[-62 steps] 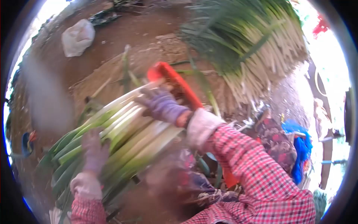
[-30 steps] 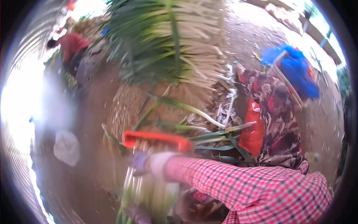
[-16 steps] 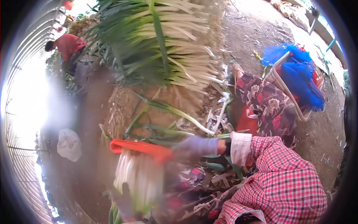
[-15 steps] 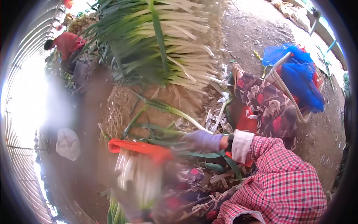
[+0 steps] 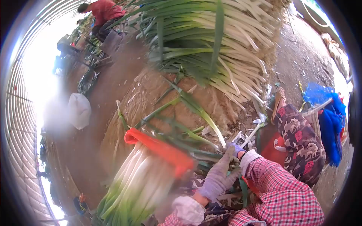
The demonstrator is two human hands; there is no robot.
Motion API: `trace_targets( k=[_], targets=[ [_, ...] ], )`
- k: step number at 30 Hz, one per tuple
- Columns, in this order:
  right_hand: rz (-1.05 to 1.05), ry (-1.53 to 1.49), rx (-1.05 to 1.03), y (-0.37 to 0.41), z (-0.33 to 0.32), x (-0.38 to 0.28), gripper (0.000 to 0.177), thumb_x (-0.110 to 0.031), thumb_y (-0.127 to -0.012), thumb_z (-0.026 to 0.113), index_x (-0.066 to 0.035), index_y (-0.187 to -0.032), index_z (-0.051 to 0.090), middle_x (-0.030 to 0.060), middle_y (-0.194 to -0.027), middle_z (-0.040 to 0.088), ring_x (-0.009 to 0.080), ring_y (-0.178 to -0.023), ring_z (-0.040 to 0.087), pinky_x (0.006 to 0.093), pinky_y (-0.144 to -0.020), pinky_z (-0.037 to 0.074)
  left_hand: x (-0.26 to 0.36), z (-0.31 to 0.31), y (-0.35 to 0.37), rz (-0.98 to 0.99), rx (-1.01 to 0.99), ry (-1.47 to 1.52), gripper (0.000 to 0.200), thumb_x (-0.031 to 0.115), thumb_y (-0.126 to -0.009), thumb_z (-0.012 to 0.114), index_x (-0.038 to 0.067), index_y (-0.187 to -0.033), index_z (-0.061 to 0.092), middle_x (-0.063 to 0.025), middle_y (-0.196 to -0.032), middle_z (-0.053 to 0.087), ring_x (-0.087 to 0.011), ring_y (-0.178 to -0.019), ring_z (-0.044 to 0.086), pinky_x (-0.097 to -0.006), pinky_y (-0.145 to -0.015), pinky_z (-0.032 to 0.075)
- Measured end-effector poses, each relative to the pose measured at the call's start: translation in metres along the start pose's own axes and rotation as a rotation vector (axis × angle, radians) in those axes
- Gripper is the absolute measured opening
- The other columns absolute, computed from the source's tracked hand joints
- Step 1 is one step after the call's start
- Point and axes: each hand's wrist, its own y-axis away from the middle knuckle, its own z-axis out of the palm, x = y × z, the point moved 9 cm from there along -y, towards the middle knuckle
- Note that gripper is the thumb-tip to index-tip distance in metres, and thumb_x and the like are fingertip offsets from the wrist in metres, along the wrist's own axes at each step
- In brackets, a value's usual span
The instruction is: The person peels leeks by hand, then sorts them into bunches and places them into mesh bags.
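Note:
My left hand (image 5: pixel 218 178), in a dusty purple glove, has its thumb and fingers apart and nothing visible held in it. Just beyond, my right hand (image 5: pixel 237 150), also gloved in purple, is mostly hidden behind the left fingers; what it holds is unclear. The white ends of loose leeks (image 5: pixel 215 130) lie right beside it. Left of my hands stands a bundle of leeks (image 5: pixel 130 177), white stems up and green leaves down, with a red band (image 5: pixel 160 150) around its upper part.
A large pile of leeks (image 5: pixel 241 41) lies at the top. A person in red (image 5: pixel 105 13) bends at the upper left. A white bag (image 5: pixel 79 111) is on the left. Blue netting (image 5: pixel 330 128) hangs on a metal-framed seat at the right. Trimmed scraps lie beyond my hands.
My left hand has moved right, from the banded bundle to my right hand. The view has shifted, so the pile and the netting appear farther right.

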Motion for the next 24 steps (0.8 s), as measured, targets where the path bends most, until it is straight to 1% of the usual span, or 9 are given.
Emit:
trace_targets(
  k=[7, 9, 10, 12, 14, 17, 19, 22, 24],
  targets=[
    [-0.227, -0.34, -0.332, 0.064, -0.051, -0.033, 0.038, -0.019, -0.085, 0.067, -0.002, -0.118, 0.06, 0.0089, -0.09, 0.068, 0.0234, -0.079, 0.065, 0.0383, -0.071, 0.051, 0.002, 0.024, -0.022, 0.0, -0.07, -0.96, 0.072, 0.025, -0.088, 0.061, 0.015, -0.151, 0.027, -0.0155, -0.124, 0.059, -0.0327, -0.114, 0.058, -0.044, -0.096, 0.043],
    [-0.344, -0.405, -0.381, 0.109, -0.081, -0.046, 0.039, -0.018, -0.086, 0.068, -0.002, -0.12, 0.06, 0.0058, -0.089, 0.068, 0.0201, -0.078, 0.065, 0.0364, -0.07, 0.051, -0.007, 0.03, -0.029, 0.046, 0.004, -1.034, 0.065, 0.026, -0.085, 0.061, 0.014, -0.144, 0.04, -0.0107, -0.12, 0.063, -0.0254, -0.116, 0.059, -0.0514, -0.103, 0.035],
    [-0.167, -0.599, -0.437, 0.145, -0.093, -0.048, 0.028, -0.022, -0.085, 0.068, -0.003, -0.105, 0.065, 0.0004, -0.076, 0.062, 0.0123, -0.064, 0.058, 0.0297, -0.06, 0.048, -0.007, 0.032, -0.033, 0.059, 0.031, -1.047, 0.064, 0.026, -0.085, 0.06, 0.014, -0.144, 0.039, -0.0109, -0.121, 0.063, -0.0262, -0.116, 0.059, -0.0521, -0.104, 0.034],
    [-0.069, -0.529, -0.45, 0.201, -0.127, -0.046, 0.02, -0.016, -0.089, 0.064, -0.001, -0.102, 0.065, 0.0002, -0.087, 0.064, 0.0092, -0.078, 0.057, 0.0282, -0.068, 0.047, -0.009, 0.043, -0.041, 0.169, 0.094, -1.079, 0.066, 0.024, -0.083, 0.062, 0.015, -0.145, 0.039, -0.0122, -0.123, 0.061, -0.0285, -0.116, 0.058, -0.0499, -0.103, 0.037],
    [-0.294, -0.441, -0.404, 0.277, -0.171, -0.078, 0.025, -0.02, -0.085, 0.062, 0.002, -0.097, 0.061, 0.0034, -0.073, 0.059, 0.0106, -0.062, 0.056, 0.0262, -0.057, 0.044, -0.009, 0.052, -0.044, 0.332, 0.189, -1.127, 0.071, 0.021, -0.08, 0.065, 0.015, -0.145, 0.038, -0.0145, -0.126, 0.058, -0.0315, -0.116, 0.057, -0.0445, -0.099, 0.042],
    [-0.215, -0.453, -0.431, 0.367, -0.195, -0.072, 0.029, -0.021, -0.081, 0.06, 0.002, -0.1, 0.062, 0.0037, -0.069, 0.059, 0.0105, -0.058, 0.054, 0.0262, -0.051, 0.042, -0.031, 0.072, -0.064, 0.194, -0.151, -0.994, 0.061, 0.02, -0.073, 0.072, 0.016, -0.132, 0.056, -0.0134, -0.124, 0.059, -0.0317, -0.119, 0.055, -0.048, -0.098, 0.044],
    [-0.216, -0.618, -0.409, 0.415, -0.202, -0.047, 0.046, -0.02, -0.079, 0.06, 0.007, -0.117, 0.056, 0.005, -0.065, 0.059, 0.0115, -0.052, 0.052, 0.0255, -0.046, 0.039, -0.038, 0.085, -0.064, 0.268, -0.286, -1.08, 0.041, 0.02, -0.074, 0.072, 0.017, -0.115, 0.067, -0.0106, -0.112, 0.065, -0.0289, -0.115, 0.058, -0.0481, -0.095, 0.046],
    [-0.203, -0.708, -0.311, 0.46, -0.218, -0.036, 0.055, -0.018, -0.077, 0.065, 0.008, -0.124, 0.053, 0.0074, -0.066, 0.061, 0.0126, -0.053, 0.056, 0.0243, -0.048, 0.043, 0.006, 0.067, -0.033, 0.265, -0.223, -1.146, 0.017, 0.02, -0.08, 0.069, 0.019, -0.097, 0.071, -0.0059, -0.092, 0.068, -0.0254, -0.106, 0.062, -0.0457, -0.095, 0.046],
    [-0.287, -0.782, -0.318, 0.473, -0.219, -0.047, 0.056, -0.019, -0.077, 0.066, 0.008, -0.124, 0.053, 0.0069, -0.067, 0.061, 0.0123, -0.055, 0.057, 0.0243, -0.048, 0.044, 0.043, 0.027, -0.021, 0.241, 0.062, -1.302, 0.006, 0.02, -0.085, 0.066, 0.021, -0.089, 0.071, -0.0017, -0.076, 0.065, -0.022, -0.095, 0.063, -0.0425, -0.096, 0.045]
  ],
)
